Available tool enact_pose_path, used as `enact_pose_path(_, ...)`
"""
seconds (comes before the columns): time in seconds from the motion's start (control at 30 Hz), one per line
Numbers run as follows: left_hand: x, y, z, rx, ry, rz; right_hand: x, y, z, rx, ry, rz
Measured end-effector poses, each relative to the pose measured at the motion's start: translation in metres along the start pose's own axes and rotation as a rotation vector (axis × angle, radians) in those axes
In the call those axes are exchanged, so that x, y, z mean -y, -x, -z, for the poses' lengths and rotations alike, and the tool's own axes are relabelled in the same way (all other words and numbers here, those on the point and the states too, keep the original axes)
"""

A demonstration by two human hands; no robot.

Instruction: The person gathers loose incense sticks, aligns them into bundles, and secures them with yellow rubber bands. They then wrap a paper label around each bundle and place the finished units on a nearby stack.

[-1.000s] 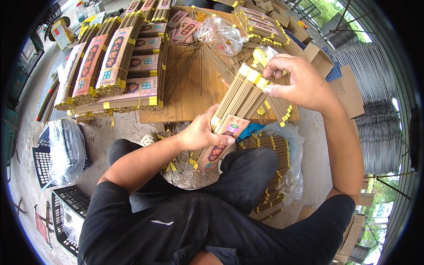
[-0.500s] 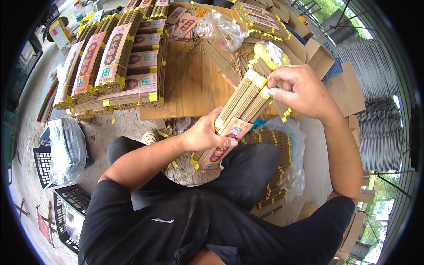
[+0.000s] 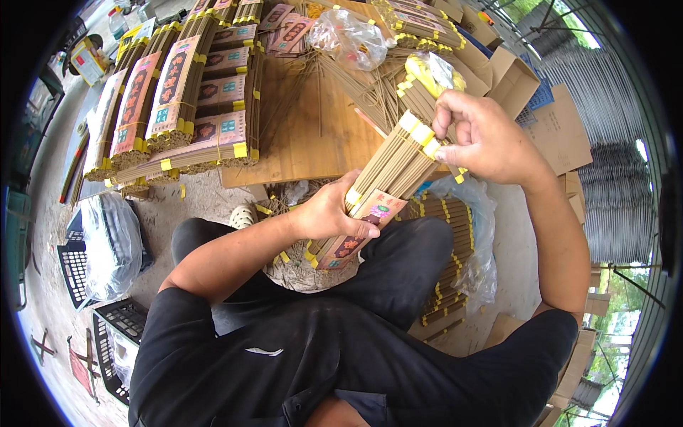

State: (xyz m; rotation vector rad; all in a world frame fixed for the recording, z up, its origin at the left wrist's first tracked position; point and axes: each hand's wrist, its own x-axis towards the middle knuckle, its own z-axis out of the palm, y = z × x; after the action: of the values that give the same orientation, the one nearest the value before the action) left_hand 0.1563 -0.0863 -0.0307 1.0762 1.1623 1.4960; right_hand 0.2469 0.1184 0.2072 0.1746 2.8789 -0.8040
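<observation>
A bundle of thin brown incense sticks is tilted over my lap, its upper end leaning to the right. Yellow paper bands wrap the bundle near its ends, and a pink printed label lies on its lower front. My left hand is wrapped round the middle, thumb across the label. At the top end, my right hand has its fingers curled and its thumb beside the yellow bands; whatever it pinches is too small to make out.
Labelled incense bundles are stacked on the left of the wooden table. Loose sticks, labels and a clear plastic bag lie behind. More banded sticks sit in plastic below right. Black crates stand left, cardboard boxes right.
My right hand has shifted slightly down and right at the bundle's top end, its fingers a little further from the bands. My left hand keeps its grip. The whole view has moved slightly.
</observation>
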Motion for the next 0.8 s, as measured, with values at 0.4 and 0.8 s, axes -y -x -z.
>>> enact_pose_path(0.4,0.003,0.0,0.001,0.003,0.058,-0.016,-0.032,-0.001,0.013,0.085,-0.243,0.06)
enact_pose_path(0.8,-0.004,0.001,0.001,0.056,0.1,0.042,-0.022,-0.004,0.02,0.094,0.211,0.217)
